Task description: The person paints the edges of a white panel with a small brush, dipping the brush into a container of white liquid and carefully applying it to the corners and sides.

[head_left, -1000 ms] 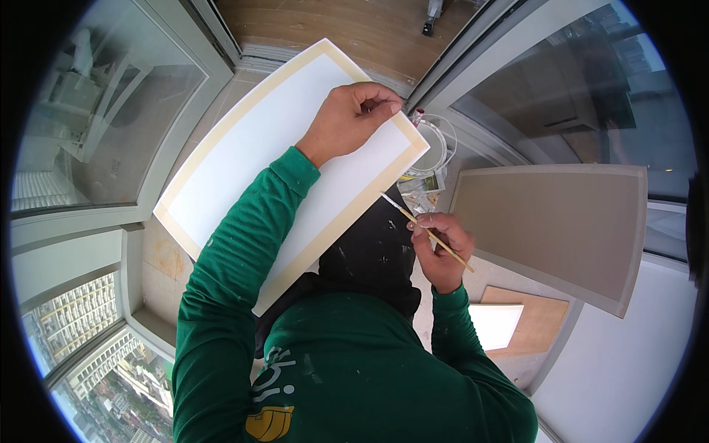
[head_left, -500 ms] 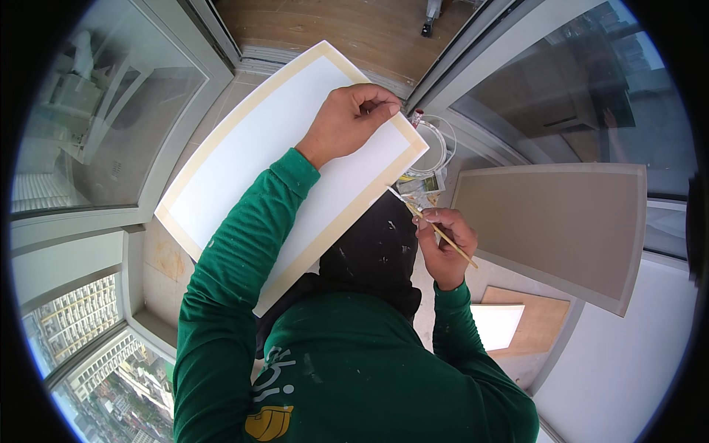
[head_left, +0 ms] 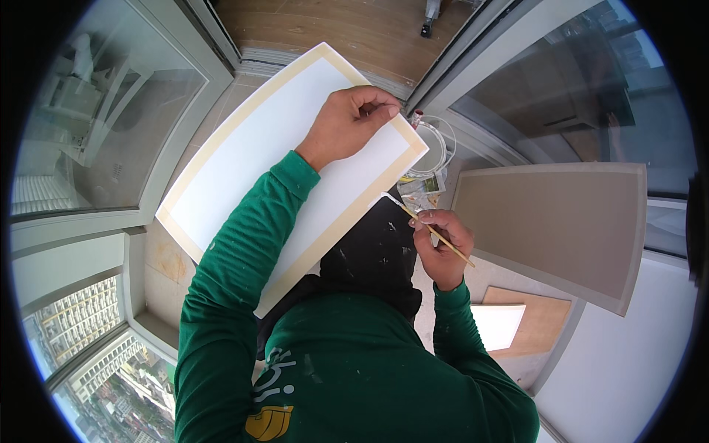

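Observation:
A white panel (head_left: pixel 284 129) with a beige tape border (head_left: pixel 340 224) lies tilted across my lap. My left hand (head_left: pixel 351 122) is closed on its far right edge, fingertips and thumb pinching the rim, with the forearm across the white face. In my right hand (head_left: pixel 445 247) is a thin paintbrush (head_left: pixel 454 249), gripped between thumb and fingers with its wooden handle pointing down and right. The white-coated bristles reach the panel's near right edge, seemingly touching it. Dark trousers (head_left: pixel 373 236) with white spots show below that edge.
Just beyond the panel's right corner stands a round container (head_left: pixel 428 151) with a whitish rim. A large grey-brown board (head_left: pixel 550 229) leans at the right. Behind my right elbow lie a white sheet (head_left: pixel 498 325) and a plywood piece (head_left: pixel 546 319). Framed glass doors (head_left: pixel 214 81) flank the wooden floor.
The brush tip has shifted slightly left and down along the panel's edge, and my right hand has moved a little left with it. My left hand keeps its place.

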Action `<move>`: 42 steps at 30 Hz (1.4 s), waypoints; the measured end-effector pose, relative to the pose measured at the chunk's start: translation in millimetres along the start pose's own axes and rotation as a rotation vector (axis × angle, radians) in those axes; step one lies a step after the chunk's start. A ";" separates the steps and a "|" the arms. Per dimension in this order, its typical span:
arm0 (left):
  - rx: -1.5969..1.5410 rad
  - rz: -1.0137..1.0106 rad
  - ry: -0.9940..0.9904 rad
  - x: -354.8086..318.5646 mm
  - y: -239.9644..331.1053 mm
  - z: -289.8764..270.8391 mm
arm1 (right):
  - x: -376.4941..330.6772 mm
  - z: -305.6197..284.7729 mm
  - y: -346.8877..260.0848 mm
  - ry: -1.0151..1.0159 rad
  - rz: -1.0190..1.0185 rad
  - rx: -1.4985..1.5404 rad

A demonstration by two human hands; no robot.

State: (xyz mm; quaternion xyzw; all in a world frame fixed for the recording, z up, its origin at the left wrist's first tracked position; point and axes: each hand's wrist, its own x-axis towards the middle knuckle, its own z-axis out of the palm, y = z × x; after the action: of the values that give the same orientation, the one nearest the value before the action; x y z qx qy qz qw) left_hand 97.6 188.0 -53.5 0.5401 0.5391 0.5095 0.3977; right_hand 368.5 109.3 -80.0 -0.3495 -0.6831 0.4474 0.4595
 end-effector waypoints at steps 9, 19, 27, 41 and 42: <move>-0.006 0.008 -0.006 0.4 -0.6 0.6 | 4.3 3.0 -7.0 0.026 -0.017 -0.030; 0.001 0.026 -0.002 0.2 -1.3 0.3 | 0.7 2.4 -6.7 -0.079 -0.008 -0.002; -0.009 0.033 -0.005 -0.2 -0.3 -0.5 | 4.9 -3.1 -2.0 0.044 0.003 0.008; -0.003 0.003 0.001 -1.5 3.6 0.1 | 10.3 -4.2 3.3 0.034 0.032 0.014; -0.005 0.001 0.000 -1.3 2.9 -0.2 | 11.1 -5.5 5.1 0.043 0.028 0.011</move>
State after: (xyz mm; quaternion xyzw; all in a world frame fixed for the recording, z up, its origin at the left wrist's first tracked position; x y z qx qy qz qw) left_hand 98.1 186.4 -50.8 0.5393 0.5375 0.5111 0.3988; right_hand 370.4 122.5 -80.2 -0.3661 -0.6654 0.4500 0.4697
